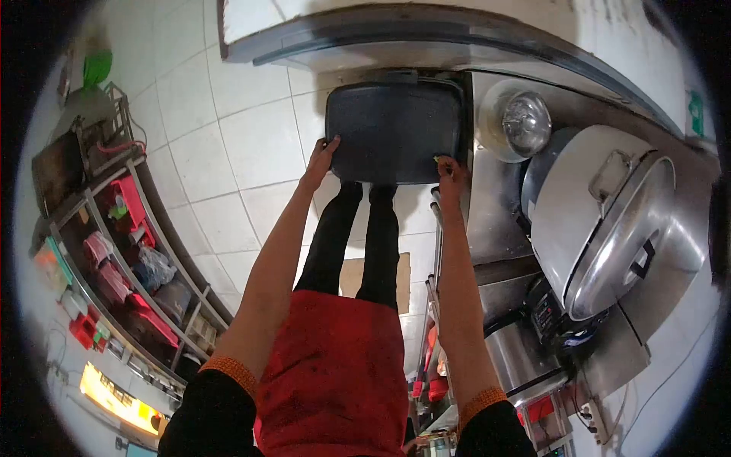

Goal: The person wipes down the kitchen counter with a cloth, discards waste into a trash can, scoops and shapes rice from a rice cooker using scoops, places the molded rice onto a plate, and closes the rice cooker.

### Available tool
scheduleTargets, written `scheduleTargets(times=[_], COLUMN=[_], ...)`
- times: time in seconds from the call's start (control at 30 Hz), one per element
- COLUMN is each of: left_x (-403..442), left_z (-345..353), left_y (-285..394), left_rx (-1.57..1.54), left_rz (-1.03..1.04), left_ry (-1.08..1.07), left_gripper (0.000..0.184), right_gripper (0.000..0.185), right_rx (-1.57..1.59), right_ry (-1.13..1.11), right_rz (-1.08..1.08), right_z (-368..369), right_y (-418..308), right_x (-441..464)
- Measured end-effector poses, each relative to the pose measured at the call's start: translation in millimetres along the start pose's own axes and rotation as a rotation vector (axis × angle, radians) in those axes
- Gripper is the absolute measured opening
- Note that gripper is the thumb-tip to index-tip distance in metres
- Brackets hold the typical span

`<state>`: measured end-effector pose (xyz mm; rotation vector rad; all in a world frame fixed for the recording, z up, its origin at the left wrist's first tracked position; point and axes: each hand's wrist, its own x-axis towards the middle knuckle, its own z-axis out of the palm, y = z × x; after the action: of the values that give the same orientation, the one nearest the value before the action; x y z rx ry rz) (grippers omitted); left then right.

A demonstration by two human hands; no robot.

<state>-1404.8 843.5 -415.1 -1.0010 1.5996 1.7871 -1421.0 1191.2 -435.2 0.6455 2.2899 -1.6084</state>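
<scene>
A large black rectangular lid or tray point(392, 129), with rounded corners, lies in front of my legs. My left hand point(323, 158) is closed on its left edge near the lower corner, thumb on top. At the lower right corner, my right hand point(451, 177) has its fingers pinched together over the black surface. A small yellow-green piece point(439, 159), too small to name, shows at those fingertips. The palm sides of both hands are hidden.
On the right, a steel counter point(495, 206) holds a metal bowl point(526, 124) and a big pot point(586, 190) with a leaning steel lid point(628, 240). Shelves point(141, 251) with pink items stand left. A grey ledge point(381, 34) runs ahead, above white floor tiles point(259, 141).
</scene>
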Motion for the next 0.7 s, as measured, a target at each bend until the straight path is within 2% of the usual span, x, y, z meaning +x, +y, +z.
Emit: scheduleTargets(times=[0.1,0.17,0.23,0.27,0.33,0.37,0.4,0.47,0.5,0.57,0.6,0.67,0.7], left_x=[10,10,13,16,9,5,18,7,4,7,-1,-20,-21], left_z=[-4,-8,-13,-19,-30,-37,-51,-61,-67,-77,-78,-73,-74], left_y=[-10,-9,-19,-25,-28,-30,-54,-57,-67,-86,-79,-57,-52], left_rx=[0.003,0.195,0.159,0.137,0.156,0.188,0.24,0.225,0.223,0.492,0.492,0.326,0.412], left_rz=[0.053,0.067,0.054,0.037,0.062,0.078,0.122,0.137,0.134,0.28,0.283,0.147,0.215], left_ry=[0.048,0.067,0.09,0.11,0.129,0.139,0.164,0.254,0.266,0.395,0.403,0.347,0.392], left_gripper=[0.064,0.062,0.064,0.065,0.067,0.068,0.065,0.061,0.061,0.057,0.057,0.057,0.06], right_gripper=[0.016,0.014,0.037,0.037,0.033,0.022,0.022,0.021,0.021,0.043,0.043,0.035,0.035], right_rx=[0.133,0.211,0.545,0.539,-0.226,0.33,0.326,0.222,0.223,0.408,0.411,0.173,0.176], right_ry=[0.05,0.102,-0.217,-0.228,-0.105,-0.21,-0.215,-0.08,-0.092,-0.292,-0.3,-0.244,-0.248], right_rz=[0.081,0.107,0.28,0.271,0.027,0.185,0.183,0.027,0.028,0.381,0.377,0.349,0.341], right_z=[3,-2,-8,-7,2,7,14,28,27,22,24,24,24], right_y=[6,1,14,15,1,-5,-22,-55,-53,-43,-48,-66,-74], right_x=[-5,-7,1,2,-13,-18,-26,-40,-40,-32,-33,-39,-37])
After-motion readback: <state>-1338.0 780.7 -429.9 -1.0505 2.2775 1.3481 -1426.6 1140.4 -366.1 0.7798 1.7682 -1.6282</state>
